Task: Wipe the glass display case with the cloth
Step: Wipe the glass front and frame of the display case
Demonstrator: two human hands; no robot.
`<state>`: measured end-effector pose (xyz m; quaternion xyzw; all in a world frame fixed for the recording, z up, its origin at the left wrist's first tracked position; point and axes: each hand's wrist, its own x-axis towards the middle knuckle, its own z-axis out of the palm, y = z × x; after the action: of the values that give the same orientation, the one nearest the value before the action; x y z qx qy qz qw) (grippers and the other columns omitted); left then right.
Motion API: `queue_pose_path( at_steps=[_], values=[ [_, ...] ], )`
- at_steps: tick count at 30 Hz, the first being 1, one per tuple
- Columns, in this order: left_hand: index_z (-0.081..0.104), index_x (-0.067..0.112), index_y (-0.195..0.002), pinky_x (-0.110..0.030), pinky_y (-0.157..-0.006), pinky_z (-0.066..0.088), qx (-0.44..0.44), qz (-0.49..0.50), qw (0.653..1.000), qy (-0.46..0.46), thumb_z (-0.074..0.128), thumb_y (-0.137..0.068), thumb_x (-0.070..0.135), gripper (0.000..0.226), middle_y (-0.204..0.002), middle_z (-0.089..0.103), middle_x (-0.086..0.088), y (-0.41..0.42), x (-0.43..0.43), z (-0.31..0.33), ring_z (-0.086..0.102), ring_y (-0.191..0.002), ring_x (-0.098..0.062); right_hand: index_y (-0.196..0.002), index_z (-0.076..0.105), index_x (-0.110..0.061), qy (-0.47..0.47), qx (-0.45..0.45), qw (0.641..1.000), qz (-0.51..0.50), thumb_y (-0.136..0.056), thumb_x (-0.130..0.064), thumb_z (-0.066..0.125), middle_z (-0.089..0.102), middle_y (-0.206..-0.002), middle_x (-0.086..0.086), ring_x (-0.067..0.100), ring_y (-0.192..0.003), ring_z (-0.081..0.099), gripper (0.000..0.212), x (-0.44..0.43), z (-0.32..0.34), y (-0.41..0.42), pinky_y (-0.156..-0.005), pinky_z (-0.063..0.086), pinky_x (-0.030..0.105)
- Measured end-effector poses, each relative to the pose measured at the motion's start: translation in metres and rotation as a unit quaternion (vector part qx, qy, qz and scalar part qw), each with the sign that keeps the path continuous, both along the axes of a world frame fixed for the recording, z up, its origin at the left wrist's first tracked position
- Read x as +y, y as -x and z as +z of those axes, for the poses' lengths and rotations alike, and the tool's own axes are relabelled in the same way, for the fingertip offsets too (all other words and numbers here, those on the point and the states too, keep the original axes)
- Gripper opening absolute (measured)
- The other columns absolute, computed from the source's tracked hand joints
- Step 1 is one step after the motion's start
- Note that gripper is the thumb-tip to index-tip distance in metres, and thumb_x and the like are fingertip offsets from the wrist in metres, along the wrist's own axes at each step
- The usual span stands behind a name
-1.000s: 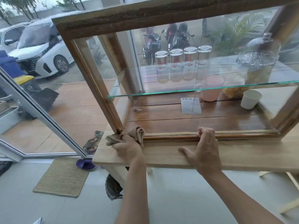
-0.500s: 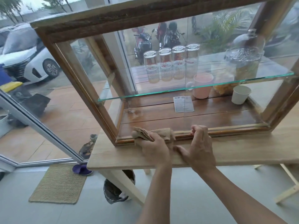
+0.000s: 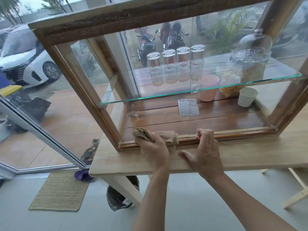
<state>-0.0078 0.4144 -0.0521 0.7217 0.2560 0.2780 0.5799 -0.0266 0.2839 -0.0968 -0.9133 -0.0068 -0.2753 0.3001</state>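
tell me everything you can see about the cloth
The cloth is a beige, soft-looking rag, bunched and crumpled, not spread flat. The left hand grips it, with a folded end sticking out to the left above the knuckles. It is pressed against the bottom front rail of the display case, near its left corner, just above the wooden table.

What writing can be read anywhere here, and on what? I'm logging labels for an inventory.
No text is legible.
Glasses on the glass shelf: red printing and scale-like marks, too blurred to read.
Paper card on the wooden floor of the display case: lines of small print and what looks like a barcode, too small to read.
Pink mug, white cup, cloth: no writing visible.
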Motion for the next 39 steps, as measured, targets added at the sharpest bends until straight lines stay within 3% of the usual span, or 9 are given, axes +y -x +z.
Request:
queue_pose_path(
  at_steps=[2, 6, 10, 15, 20, 23, 27, 32, 39],
  values=[
    [0.037, -0.002, -0.139, 0.0, -0.063, 0.04, -0.024, 0.049, 0.999, -0.006, 0.049, -0.101, 0.007, 0.041, -0.094, 0.06, -0.002, -0.004, 0.032, -0.002, 0.066, -0.08, 0.0, -0.12, 0.042, -0.009, -0.003, -0.002, 1.0, 0.001, -0.053, -0.044, 0.09, 0.046, -0.113, 0.003, 0.023, -0.101, 0.055, 0.09, 0.0, 0.001, 0.0, -0.089, 0.036, 0.027],
    [0.031, 0.003, -0.143, -0.024, -0.077, 0.043, -0.001, 0.086, 0.996, 0.025, 0.047, -0.1, 0.013, 0.047, -0.121, 0.061, -0.022, -0.004, 0.03, -0.003, 0.064, -0.102, -0.037, -0.119, 0.041, -0.009, -0.001, -0.006, 1.0, -0.004, -0.052, -0.043, 0.09, 0.046, -0.112, 0.003, 0.023, -0.1, 0.053, 0.09, 0.002, 0.001, 0.0, -0.089, 0.037, 0.027],
    [0.038, 0.003, -0.136, -0.008, -0.07, 0.041, -0.061, 0.016, 0.997, -0.035, 0.05, -0.099, 0.008, 0.04, -0.101, 0.06, 0.002, -0.008, 0.007, 0.017, 0.06, -0.087, -0.02, -0.119, 0.042, -0.008, 0.004, -0.002, 1.0, 0.008, -0.052, -0.041, 0.091, 0.045, -0.112, 0.004, 0.025, -0.1, 0.055, 0.09, 0.0, 0.001, 0.0, -0.089, 0.043, 0.034],
    [0.028, 0.001, -0.145, -0.025, -0.075, 0.046, -0.049, 0.105, 0.993, -0.023, 0.047, -0.1, 0.011, 0.05, -0.124, 0.06, -0.027, -0.015, 0.049, 0.002, 0.065, -0.103, -0.041, -0.118, 0.041, -0.008, 0.004, -0.009, 1.0, 0.002, -0.051, -0.041, 0.092, 0.045, -0.111, 0.004, 0.025, -0.098, 0.055, 0.091, 0.001, 0.0, -0.001, -0.088, 0.043, 0.034],
    [0.039, 0.001, -0.135, -0.021, -0.071, 0.041, -0.085, 0.015, 0.993, -0.083, 0.05, -0.098, 0.005, 0.039, -0.101, 0.06, -0.003, -0.008, 0.008, 0.011, 0.065, -0.093, -0.033, -0.118, 0.042, -0.007, 0.004, -0.01, 1.0, 0.007, -0.051, -0.042, 0.092, 0.045, -0.11, 0.002, 0.023, -0.098, 0.053, 0.09, 0.0, 0.001, 0.0, -0.087, 0.043, 0.035],
    [0.039, -0.007, -0.136, -0.007, -0.073, 0.041, -0.139, 0.099, 0.98, -0.106, 0.049, -0.098, -0.001, 0.04, -0.11, 0.061, -0.013, -0.021, 0.05, 0.014, 0.063, -0.094, -0.022, -0.118, 0.042, -0.009, 0.002, -0.014, 1.0, 0.009, -0.052, -0.04, 0.092, 0.044, -0.109, 0.001, 0.021, -0.098, 0.052, 0.088, 0.0, 0.001, 0.0, -0.087, 0.042, 0.032],
    [0.033, -0.002, -0.138, -0.024, -0.073, 0.046, -0.057, 0.063, 0.995, -0.041, 0.046, -0.1, 0.007, 0.041, -0.119, 0.062, -0.025, -0.004, 0.03, -0.004, 0.065, -0.1, -0.04, -0.119, 0.041, -0.009, 0.003, -0.01, 1.0, 0.006, -0.053, -0.042, 0.091, 0.044, -0.11, 0.002, 0.021, -0.099, 0.052, 0.088, 0.0, 0.001, 0.0, -0.088, 0.041, 0.031],
    [0.033, -0.003, -0.139, 0.003, -0.063, 0.041, -0.114, 0.083, 0.988, -0.068, 0.046, -0.102, 0.005, 0.04, -0.095, 0.057, 0.001, -0.012, 0.05, 0.014, 0.063, -0.08, -0.004, -0.118, 0.042, -0.008, 0.005, -0.01, 1.0, 0.009, -0.053, -0.042, 0.091, 0.044, -0.11, 0.002, 0.022, -0.099, 0.052, 0.088, -0.001, 0.001, 0.0, -0.087, 0.045, 0.034],
    [0.032, 0.004, -0.138, -0.034, -0.073, 0.051, -0.052, 0.004, 0.997, -0.06, 0.046, -0.1, 0.012, 0.041, -0.109, 0.063, -0.016, 0.001, 0.009, 0.0, 0.066, -0.091, -0.038, -0.118, 0.041, -0.008, 0.004, -0.011, 1.0, -0.002, -0.053, -0.043, 0.091, 0.044, -0.11, 0.003, 0.022, -0.099, 0.051, 0.089, 0.001, 0.001, 0.0, -0.087, 0.043, 0.033]
  ],
)
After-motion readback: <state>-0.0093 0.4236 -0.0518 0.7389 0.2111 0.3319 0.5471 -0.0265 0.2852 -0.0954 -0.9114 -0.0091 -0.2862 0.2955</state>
